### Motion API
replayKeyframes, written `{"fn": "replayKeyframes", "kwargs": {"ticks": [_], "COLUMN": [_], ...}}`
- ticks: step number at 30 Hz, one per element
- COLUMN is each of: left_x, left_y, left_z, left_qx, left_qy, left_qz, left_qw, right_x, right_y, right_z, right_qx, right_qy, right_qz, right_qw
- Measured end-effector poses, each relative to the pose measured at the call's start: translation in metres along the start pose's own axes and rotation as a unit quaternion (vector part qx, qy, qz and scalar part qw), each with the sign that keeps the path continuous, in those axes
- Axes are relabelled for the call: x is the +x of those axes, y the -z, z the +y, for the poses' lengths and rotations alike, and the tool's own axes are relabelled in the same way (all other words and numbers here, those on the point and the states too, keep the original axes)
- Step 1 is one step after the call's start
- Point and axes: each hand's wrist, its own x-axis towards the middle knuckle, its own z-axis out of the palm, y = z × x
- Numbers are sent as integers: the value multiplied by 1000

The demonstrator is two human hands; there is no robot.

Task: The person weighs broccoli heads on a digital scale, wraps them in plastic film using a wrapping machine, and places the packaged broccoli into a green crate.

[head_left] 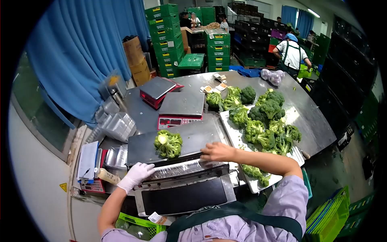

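A broccoli head [168, 144] lies stem up on the metal top of a wrapping machine [193, 139]. In front of it runs a shiny strip of plastic wrap [177, 170] across the machine's width. My left hand [138, 174], in a white glove, is closed at the left end of the wrap, fingertips on it. My bare right hand [217, 152] is closed at the right end, above the wrap, with fingers curled down. What lies under the fingertips is partly hidden. Below the wrap is a black plate [184, 197] along the machine's front.
On the right, a white tray [226, 121] carries several broccoli heads [266, 125]. Two scales [181, 104] [158, 88] stand behind the machine. Clear plastic boxes [119, 126] and a clipboard [87, 161] are on the left. A green basket [139, 226] sits below. A co-worker [291, 54] stands far right.
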Motion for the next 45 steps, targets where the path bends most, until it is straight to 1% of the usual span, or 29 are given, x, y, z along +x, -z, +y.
{"fn": "replayKeyframes", "kwargs": {"ticks": [5, 7, 9, 11, 13, 14, 17, 19, 20, 21, 22, 23, 24, 26, 27, 28, 29, 30, 31, 32, 33, 34, 35, 37, 38, 39, 41, 43, 45], "left_x": [5, 3, 0, -8, -21, -27, -47, -57, -51, -46, -39, -28, 4, 35, 49, 56, 60, 58, 62, 60, 58, 58, 63, 76, 77, 78, 83, 88, 89], "left_y": [-16, -19, -27, -34, -36, -11, 57, 87, 119, 126, 138, 149, 158, 100, 73, 13, -12, -36, -24, -45, -61, -81, -56, 7, -3, -18, -47, -43, -33], "left_z": [-1, 1, 0, 4, 14, 23, 33, 19, 19, -1, -9, -20, -25, -62, -74, -97, -101, -98, -89, -77, -71, -65, -48, -18, -15, -14, -18, -16, -12], "left_qx": [1, -19, -82, -225, -470, -625, -730, -689, -731, -724, -684, -652, -604, -560, -508, -469, -399, -428, -477, -539, -683, -714, -679, -563, -536, -515, -577, -520, -537], "left_qy": [-43, -15, 25, 122, 229, 338, 324, 222, 252, 162, 191, 287, 310, 333, 343, 349, 340, 331, 324, 330, 299, 230, 224, 227, 259, 292, 330, 336, 374], "left_qz": [1, 7, 81, 106, 87, -6, -19, 32, 130, 234, 329, 321, 367, 413, 409, 383, 323, 261, 115, 107, 68, 77, 76, 105, 104, 113, 158, 191, 165], "left_qw": [999, 1000, 993, 961, 848, 704, 602, 689, 621, 629, 622, 624, 636, 636, 676, 715, 788, 800, 809, 767, 663, 656, 695, 788, 797, 798, 730, 761, 738], "right_x": [28, 26, 11, -2, -12, -22, -34, -24, -19, -13, 0, 16, 37, 82, 101, 113, 121, 122, 119, 113, 107, 99, 97, 95, 98, 102, 106, 108, 106], "right_y": [-31, -30, -38, -39, -10, -1, 72, 144, 165, 175, 176, 156, 142, 109, 68, 45, 6, -17, -54, -65, -69, -71, -54, -82, -73, -73, -78, -84, -79], "right_z": [-12, -7, -5, -14, -31, -44, -56, -46, -38, -27, -12, 11, 28, 59, 78, 83, 87, 86, 82, 69, 59, 44, 33, 17, 13, 13, 14, 17, 15], "right_qx": [42, 46, 78, 153, 242, 297, 491, 609, 599, 604, 625, 651, 603, 548, 454, 479, 418, 429, 429, 440, 462, 470, 402, 318, 333, 337, 367, 373, 374], "right_qy": [135, 130, 95, 46, -110, -136, -203, -232, -199, -198, -161, -94, -141, -218, -236, -316, -314, -287, -277, -264, -255, -234, -231, -235, -248, -246, -279, -281, -285], "right_qz": [60, 21, 6, 56, -55, -23, -5, -67, 20, 102, 183, 246, 293, 323, 323, 214, 158, 53, -3, -55, -107, -69, -73, 25, 29, 30, -3, 48, 66], "right_qw": [988, 990, 992, 986, 962, 945, 847, 756, 775, 765, 741, 712, 728, 740, 796, 791, 838, 855, 860, 857, 843, 849, 883, 918, 909, 908, 887, 883, 880]}}
